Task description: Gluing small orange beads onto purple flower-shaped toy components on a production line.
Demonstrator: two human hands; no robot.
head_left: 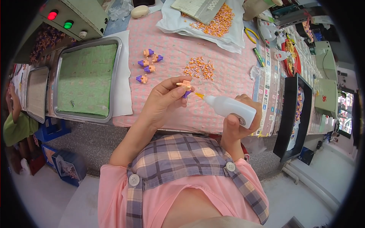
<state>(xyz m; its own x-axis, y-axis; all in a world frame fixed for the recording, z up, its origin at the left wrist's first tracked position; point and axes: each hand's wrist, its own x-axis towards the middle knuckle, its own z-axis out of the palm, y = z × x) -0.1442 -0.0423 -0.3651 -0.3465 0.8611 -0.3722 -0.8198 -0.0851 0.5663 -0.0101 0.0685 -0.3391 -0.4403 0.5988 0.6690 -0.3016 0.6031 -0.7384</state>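
Peach-and-purple piece [185, 86] pinched over pink cloth [171, 49] between thumb and fingertips of left hand [162, 99]; white bottle [225, 106] gripped by right hand [235, 131], fingers curled, yellow nozzle [199, 95] directed at piece.

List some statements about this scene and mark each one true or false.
1. The right hand holds a white bottle. True.
2. The left hand is empty. False: it pinches a small peach-and-purple piece.
3. The bottle's orange tip points toward that piece. True.
4. The green-lined tray lies right of the pink cloth. False: it lies to the left.
5. A red light and a green light glow at upper left. True.
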